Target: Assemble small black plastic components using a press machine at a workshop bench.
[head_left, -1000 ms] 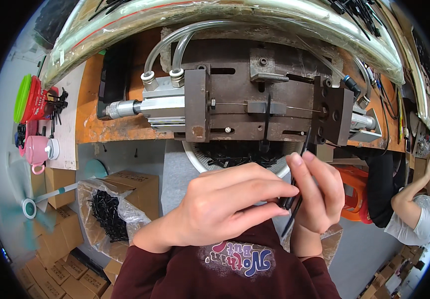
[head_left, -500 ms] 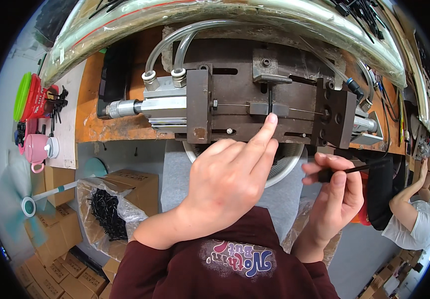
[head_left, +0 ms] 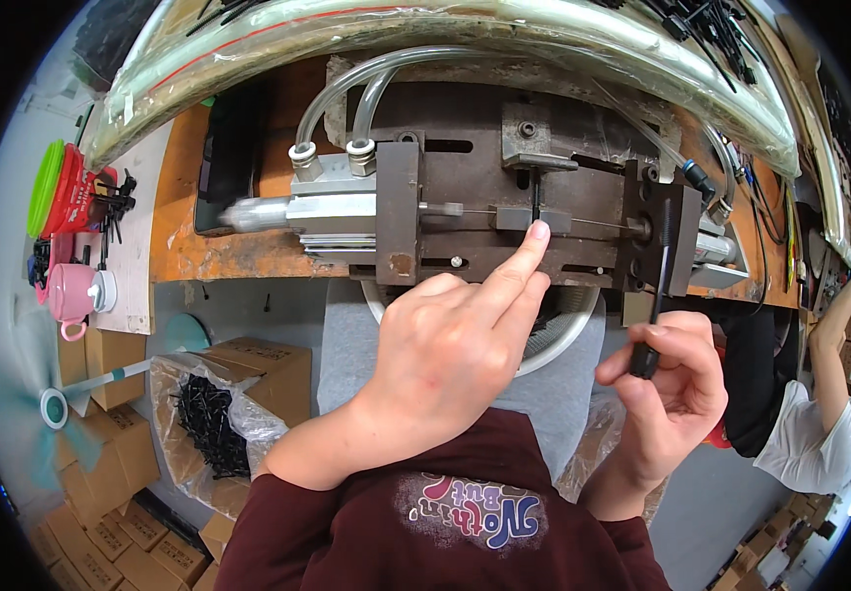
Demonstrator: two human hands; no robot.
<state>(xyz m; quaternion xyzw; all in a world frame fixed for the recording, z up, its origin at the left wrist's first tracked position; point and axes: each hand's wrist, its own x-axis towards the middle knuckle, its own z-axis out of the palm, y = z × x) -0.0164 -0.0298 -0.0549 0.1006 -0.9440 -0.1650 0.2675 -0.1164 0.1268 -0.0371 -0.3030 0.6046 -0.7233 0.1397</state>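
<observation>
My left hand (head_left: 450, 340) reaches over the metal fixture (head_left: 470, 251), index finger stretched out. Its fingertip presses the near end of a thin black rod (head_left: 536, 192) standing across the small grey block (head_left: 514, 219) at the fixture's middle. The thumb is hidden. Thin metal pins reach that block from the left air cylinder (head_left: 332, 212) and the right cylinder (head_left: 716, 246). In front of the fixture's right end, my right hand (head_left: 672, 394) pinches another black plastic rod (head_left: 662, 286) by its thicker end, the long thin part pointing away from me.
Clear hoses (head_left: 366, 74) arch behind the fixture. Below it, a white round basket (head_left: 568, 340) sits by my lap. A plastic-lined carton (head_left: 213, 424) of black parts stands at left, near a turning fan (head_left: 53, 406). A co-worker (head_left: 815, 433) reaches up at right.
The left cylinder's rear end blurs as it shifts inward, and thicker pin holders now show on both sides. My right hand has swung its rod from sideways to pointing away. My left finger stays put.
</observation>
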